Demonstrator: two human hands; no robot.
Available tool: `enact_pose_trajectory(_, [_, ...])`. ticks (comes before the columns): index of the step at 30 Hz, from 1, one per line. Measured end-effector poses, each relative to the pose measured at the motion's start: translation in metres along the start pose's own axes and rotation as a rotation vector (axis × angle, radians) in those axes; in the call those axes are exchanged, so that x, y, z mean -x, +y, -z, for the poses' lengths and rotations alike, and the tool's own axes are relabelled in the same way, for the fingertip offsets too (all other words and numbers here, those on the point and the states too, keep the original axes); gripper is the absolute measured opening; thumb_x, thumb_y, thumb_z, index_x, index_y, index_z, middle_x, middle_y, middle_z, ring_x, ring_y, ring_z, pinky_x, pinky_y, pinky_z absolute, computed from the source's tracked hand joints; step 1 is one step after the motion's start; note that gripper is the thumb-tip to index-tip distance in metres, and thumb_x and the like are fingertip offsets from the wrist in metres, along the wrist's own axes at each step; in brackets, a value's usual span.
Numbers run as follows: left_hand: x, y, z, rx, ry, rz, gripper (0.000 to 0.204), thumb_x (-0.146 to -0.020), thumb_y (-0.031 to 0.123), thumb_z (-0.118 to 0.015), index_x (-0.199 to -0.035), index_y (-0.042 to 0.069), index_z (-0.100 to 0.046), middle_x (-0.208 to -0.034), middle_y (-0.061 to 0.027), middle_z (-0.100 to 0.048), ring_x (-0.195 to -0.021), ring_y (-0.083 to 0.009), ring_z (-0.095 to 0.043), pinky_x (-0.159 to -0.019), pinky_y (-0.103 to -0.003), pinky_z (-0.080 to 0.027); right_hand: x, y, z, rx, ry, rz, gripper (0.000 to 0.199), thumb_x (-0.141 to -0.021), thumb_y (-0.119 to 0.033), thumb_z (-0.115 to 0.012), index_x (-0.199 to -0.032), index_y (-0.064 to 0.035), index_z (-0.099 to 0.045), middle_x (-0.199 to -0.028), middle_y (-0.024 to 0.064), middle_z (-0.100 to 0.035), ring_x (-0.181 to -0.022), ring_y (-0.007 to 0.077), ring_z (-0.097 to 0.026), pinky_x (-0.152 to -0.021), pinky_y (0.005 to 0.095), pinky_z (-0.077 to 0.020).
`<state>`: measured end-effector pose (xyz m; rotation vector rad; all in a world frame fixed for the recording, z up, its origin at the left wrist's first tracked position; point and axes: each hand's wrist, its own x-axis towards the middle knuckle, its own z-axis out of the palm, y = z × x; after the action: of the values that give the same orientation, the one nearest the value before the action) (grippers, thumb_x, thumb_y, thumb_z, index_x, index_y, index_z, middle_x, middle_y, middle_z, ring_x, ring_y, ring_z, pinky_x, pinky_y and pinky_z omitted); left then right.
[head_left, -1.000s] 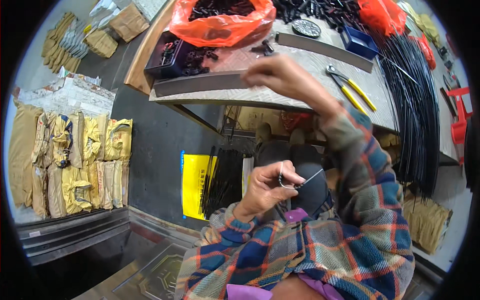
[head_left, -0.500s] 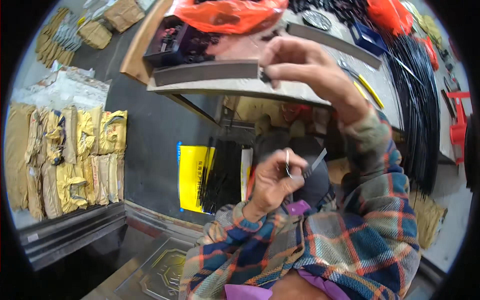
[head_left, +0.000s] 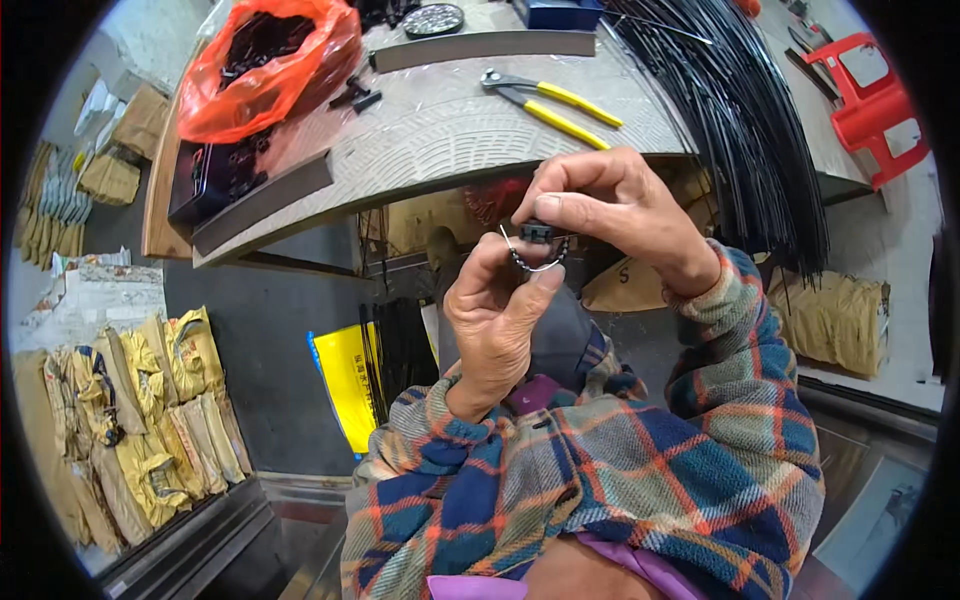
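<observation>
Both hands meet in front of the chest, just below the table [head_left: 450, 130] edge. The right hand [head_left: 615, 215] pinches a small black clip [head_left: 537, 232] between thumb and forefinger, the other fingers curled behind. The left hand [head_left: 500, 315] comes up from below, its thumb and forefinger pressed together on a thin wire [head_left: 532, 262] that loops under the clip and touches it; 1 pale end sticks out to the left. Both plaid sleeves rise from the lower edge. On the table lie yellow pliers [head_left: 555, 100], an orange bag [head_left: 265, 65] of black parts and a bundle of black rods [head_left: 740, 120] hanging over the right edge. Tan sacks [head_left: 150, 400] are stacked on the floor at left, and a red stool [head_left: 865, 85] stands at the upper right.
</observation>
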<state>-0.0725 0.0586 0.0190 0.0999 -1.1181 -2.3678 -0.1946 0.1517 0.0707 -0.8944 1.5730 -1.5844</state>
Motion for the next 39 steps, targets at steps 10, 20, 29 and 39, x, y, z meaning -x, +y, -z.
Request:
enact_pose_trajectory(10, [-0.009,-0.018,-0.020,-0.044,-0.045,0.052,0.017,-0.077,-0.007,-0.061,-0.092,-0.001,-0.056,-0.086,-0.0003,-0.050,-0.077,-0.0044,-0.047,-0.070,-0.017,-0.038,0.017,0.008,0.030,-0.106,0.050,0.165,0.013,-0.082,-0.012,-0.062,-0.088,-0.0001,-0.064,-0.084,0.0049,-0.063,-0.077,0.0097,-0.059,-0.071,0.0217,-0.0482])
enact_pose_trajectory(20, [-0.015,-0.026,-0.024,-0.066,-0.070,0.086,0.015,-0.078,-0.005,-0.061,-0.092,0.000,-0.056,-0.083,0.0018,-0.050,-0.075,-0.0032,-0.044,-0.067,-0.017,-0.036,0.014,0.013,0.045,0.068,0.049,0.225,0.010,-0.074,-0.013,-0.066,-0.073,-0.0053,-0.061,-0.078,0.0066,-0.064,-0.076,0.0142,-0.058,-0.099,0.0386,-0.0259])
enact_pose_trajectory(29, [-0.016,-0.026,-0.019,-0.085,-0.059,0.099,0.017,-0.078,-0.005,-0.061,-0.094,0.000,-0.056,-0.083,0.0030,-0.048,-0.075,-0.0028,-0.044,-0.066,-0.016,-0.036,0.007,0.000,0.033,0.122,0.114,0.160,0.018,-0.070,-0.016,-0.071,-0.067,-0.0101,-0.054,-0.076,0.0040,-0.062,-0.071,0.0116,-0.056,-0.102,0.0416,-0.0196])
enact_pose_trajectory(39, [-0.016,-0.018,0.001,0.014,-0.062,0.100,0.023,-0.081,-0.004,-0.056,-0.104,0.000,-0.052,-0.095,-0.0003,-0.053,-0.086,-0.0055,-0.050,-0.079,-0.020,-0.040,0.009,0.007,0.020,0.781,0.162,0.481,0.026,-0.064,-0.018,-0.074,-0.083,-0.0107,-0.057,-0.076,-0.0027,-0.055,-0.082,0.0136,-0.056,-0.104,0.0459,-0.0089])
